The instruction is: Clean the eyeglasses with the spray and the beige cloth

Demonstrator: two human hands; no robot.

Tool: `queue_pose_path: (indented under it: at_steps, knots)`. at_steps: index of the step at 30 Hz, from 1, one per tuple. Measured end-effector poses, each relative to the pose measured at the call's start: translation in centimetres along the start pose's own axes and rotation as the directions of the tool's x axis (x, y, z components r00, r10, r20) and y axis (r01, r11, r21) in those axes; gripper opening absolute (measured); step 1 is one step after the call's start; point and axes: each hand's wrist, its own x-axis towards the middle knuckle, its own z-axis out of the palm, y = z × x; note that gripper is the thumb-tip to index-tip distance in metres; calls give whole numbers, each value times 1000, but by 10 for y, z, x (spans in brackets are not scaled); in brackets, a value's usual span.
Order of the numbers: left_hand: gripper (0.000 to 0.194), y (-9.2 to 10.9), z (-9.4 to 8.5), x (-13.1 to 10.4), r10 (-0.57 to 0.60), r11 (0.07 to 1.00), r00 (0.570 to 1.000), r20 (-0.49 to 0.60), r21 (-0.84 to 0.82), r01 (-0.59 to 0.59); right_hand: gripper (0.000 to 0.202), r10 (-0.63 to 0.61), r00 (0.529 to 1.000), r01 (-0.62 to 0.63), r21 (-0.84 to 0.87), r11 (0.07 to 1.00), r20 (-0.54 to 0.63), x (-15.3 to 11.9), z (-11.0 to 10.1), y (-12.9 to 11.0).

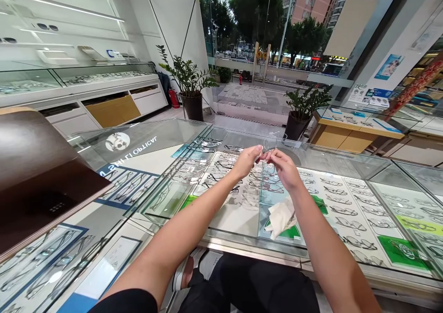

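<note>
Both my hands are raised close together above the glass display case (238, 230). A thin, clear-looking pair of glasses (270, 141) is held between them. My left hand (247, 162) has its thumb and fingers pinched at the left side of the glasses, with a bit of something white at the fingertips. My right hand (284, 166) grips the near side of the glasses with bent fingers. A crumpled cream cloth (282, 217) lies on the glass top beneath my right forearm. Rows of eyeglasses (346, 210) show under the glass.
A dark brown curved panel (44, 165) stands at the left. Beyond the case are two potted plants (192, 103) (301, 119) and a glass door with gold handles (256, 63). Another display counter (349, 135) stands at the right, and lit shelves line the left wall.
</note>
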Motion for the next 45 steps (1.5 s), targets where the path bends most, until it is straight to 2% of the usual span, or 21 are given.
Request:
queue_pose_path:
  at_steps: [7,10,13,23,27,29,31,34,37,41,43,45]
  knots:
    - [60,-5,5,-4,57,980,993,101,186,-75,16,41,993,-19,192,981,-114,2,-6,-3]
    - [58,-7,6,-5,94,961,986,141,245,-127,17,43,988,-11,214,977,-146,3,-8,-4]
    - [58,-8,6,-5,88,956,985,151,264,-126,18,54,985,-19,209,978,-166,4,-9,-4]
    - [54,-7,7,-6,13,986,988,155,163,-39,17,54,988,-14,265,964,-145,3,-8,-4]
    - [62,-1,4,-7,-10,991,982,186,130,-15,17,67,986,-20,286,958,-154,3,-8,-5]
    - [67,6,0,-8,9,997,988,157,77,-21,17,75,984,-25,289,957,-163,3,-10,-4]
    - [68,17,-6,-9,59,997,997,55,51,-62,17,75,982,-18,308,951,-174,4,-13,-4]
    - [59,36,-27,-14,127,989,980,-150,97,-114,16,85,979,-15,353,935,-184,5,-16,-3]
    - [41,48,-64,-20,128,973,942,-312,222,-58,16,94,977,-17,374,927,-189,5,-18,-4]
    - [29,42,-136,-34,41,918,913,-405,376,125,17,90,979,-11,393,919,-183,6,-20,-4]
    - [31,32,-176,-46,30,875,872,-489,434,213,18,93,980,-13,414,910,-174,6,-22,-3]
    - [39,22,-212,-61,58,781,817,-573,536,321,17,102,981,-17,448,894,-167,6,-24,-3]
